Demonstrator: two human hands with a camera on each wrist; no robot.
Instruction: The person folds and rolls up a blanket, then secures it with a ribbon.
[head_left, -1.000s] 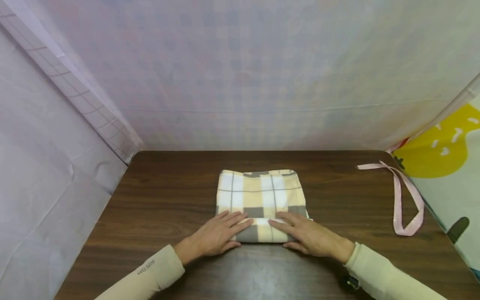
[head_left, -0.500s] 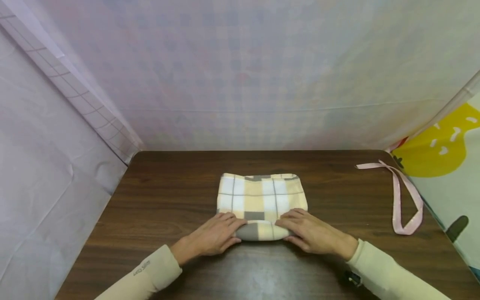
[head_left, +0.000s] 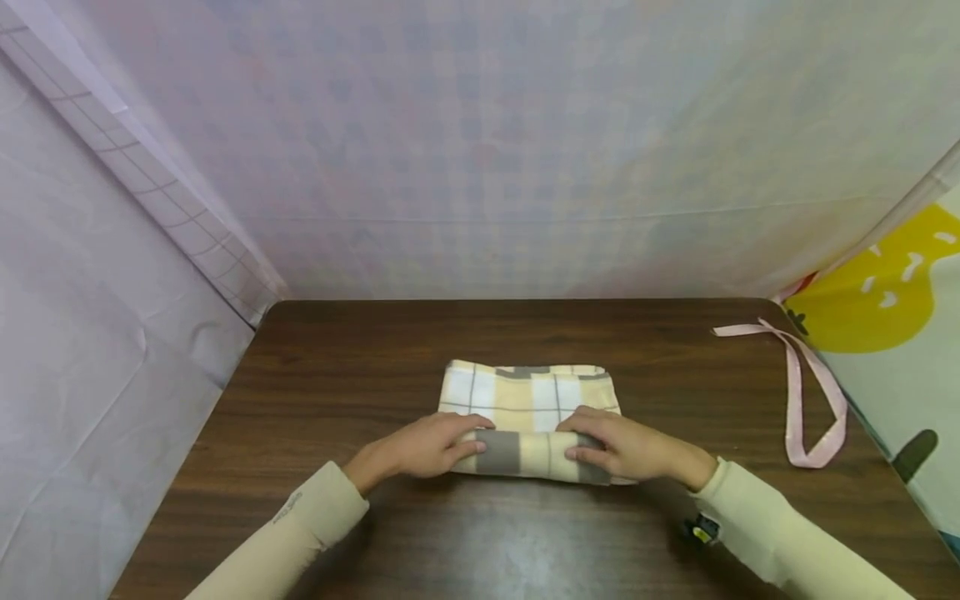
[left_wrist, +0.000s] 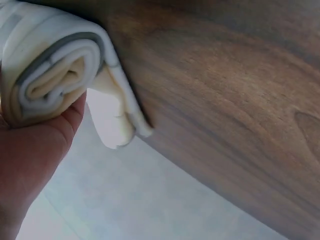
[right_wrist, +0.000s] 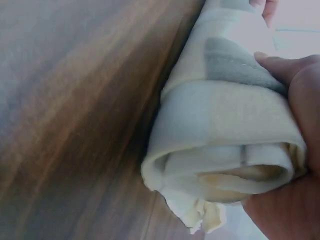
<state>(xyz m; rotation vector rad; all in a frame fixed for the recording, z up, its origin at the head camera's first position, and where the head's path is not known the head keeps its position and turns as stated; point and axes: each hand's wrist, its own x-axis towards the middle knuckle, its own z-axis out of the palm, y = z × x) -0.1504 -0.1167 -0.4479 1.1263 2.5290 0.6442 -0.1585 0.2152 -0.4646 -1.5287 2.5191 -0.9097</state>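
Observation:
A plaid fleece blanket in cream, white and grey lies partly rolled, its near side a thick roll and its far part flat. My left hand grips the roll's left end, thumb on the near side and fingers over the far side. At the other end my right hand holds it the same way. Spiral layers of the blanket show at the roll's end in the left wrist view. In the right wrist view the roll is looser, with a loose edge hanging below its end.
The dark wood table runs back to a pale hanging sheet. A pink ribbon lies looped near the right edge. Another white sheet hangs on the left. A small black device sits under the right cuff.
My hands went from lying flat on the fold to curling round it. The roll has turned forward and thickened, and the flat part beyond it is shorter.

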